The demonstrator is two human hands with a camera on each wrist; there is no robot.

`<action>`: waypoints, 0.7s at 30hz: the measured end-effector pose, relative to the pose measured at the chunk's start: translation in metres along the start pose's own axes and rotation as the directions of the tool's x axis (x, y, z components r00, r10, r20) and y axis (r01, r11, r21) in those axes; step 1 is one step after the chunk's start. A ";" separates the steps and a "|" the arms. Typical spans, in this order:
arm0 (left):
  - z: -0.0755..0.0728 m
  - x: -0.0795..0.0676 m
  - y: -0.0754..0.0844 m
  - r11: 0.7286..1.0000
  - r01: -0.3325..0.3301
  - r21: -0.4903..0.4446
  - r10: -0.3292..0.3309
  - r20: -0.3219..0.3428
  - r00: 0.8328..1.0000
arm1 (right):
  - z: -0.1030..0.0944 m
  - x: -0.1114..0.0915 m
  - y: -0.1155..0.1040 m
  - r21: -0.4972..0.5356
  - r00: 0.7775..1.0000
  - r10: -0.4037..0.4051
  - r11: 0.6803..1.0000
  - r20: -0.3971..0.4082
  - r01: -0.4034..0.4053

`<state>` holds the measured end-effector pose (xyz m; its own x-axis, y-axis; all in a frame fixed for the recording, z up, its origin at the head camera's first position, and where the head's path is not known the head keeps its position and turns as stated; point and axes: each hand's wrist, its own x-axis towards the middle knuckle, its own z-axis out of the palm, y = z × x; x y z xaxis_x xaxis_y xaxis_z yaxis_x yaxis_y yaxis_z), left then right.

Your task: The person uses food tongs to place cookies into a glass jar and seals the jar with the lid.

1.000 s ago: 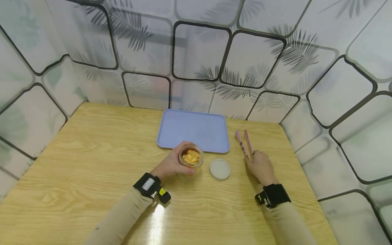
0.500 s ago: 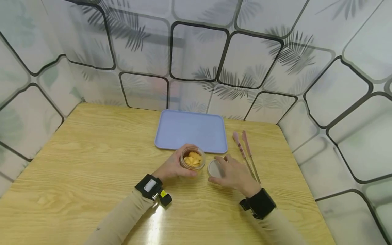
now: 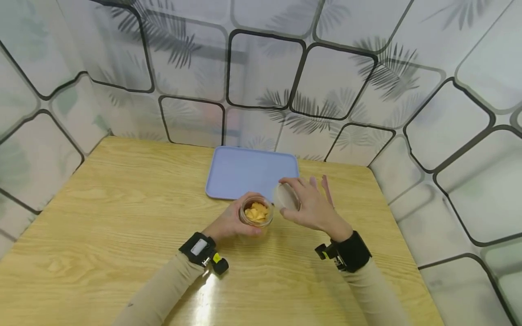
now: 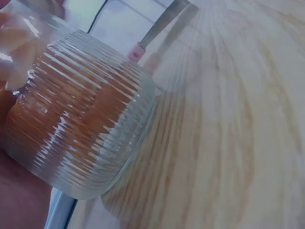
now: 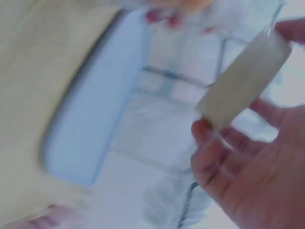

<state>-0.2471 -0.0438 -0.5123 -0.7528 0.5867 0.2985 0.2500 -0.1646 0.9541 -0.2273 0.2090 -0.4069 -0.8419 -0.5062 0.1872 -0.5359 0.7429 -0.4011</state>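
Observation:
My left hand (image 3: 231, 222) grips a clear glass jar (image 3: 263, 222) from its left side, the thumb across the near side. Inside the open jar lie yellow-orange pieces (image 3: 257, 212), whose kind I cannot tell. In the left wrist view the ribbed jar (image 4: 86, 114) stands on the wooden table. My right hand (image 3: 314, 206) holds a pale round lid (image 3: 287, 197) by its edge, tilted and raised just right of the jar's mouth. The right wrist view, blurred, shows the lid (image 5: 245, 78) edge-on between thumb and fingers.
A blue tray (image 3: 244, 170) lies behind the jar near the wall. Two pink-ended utensils (image 3: 326, 188) lie to the right, partly hidden by my right hand. The wooden table (image 3: 122, 217) meets patterned curtains (image 3: 195, 72) at its back and sides.
My right hand has left the pink-ended utensils on the table, moved left, taken the lid and lifted it beside the jar. My left hand and the jar stay about where they were.

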 end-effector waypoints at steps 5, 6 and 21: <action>-0.005 0.001 0.000 0.999 0.036 -0.029 -0.034 0.065 0.997 | -0.009 0.009 -0.029 0.034 0.976 -0.184 0.983 0.112 0.181; -0.006 0.002 0.000 0.999 0.044 -0.030 -0.041 0.083 0.996 | -0.009 0.011 -0.032 0.028 0.970 -0.202 0.979 0.136 0.200; -0.018 0.007 0.008 0.988 0.152 -0.037 -0.141 0.214 0.967 | -0.007 0.036 -0.054 -0.157 0.923 -0.258 0.938 0.287 0.310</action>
<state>-0.2616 -0.0547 -0.5025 -0.6328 0.7598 0.1493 0.1096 -0.1029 0.9886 -0.2294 0.1535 -0.3716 -0.6203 -0.7841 0.0186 -0.7739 0.6080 -0.1775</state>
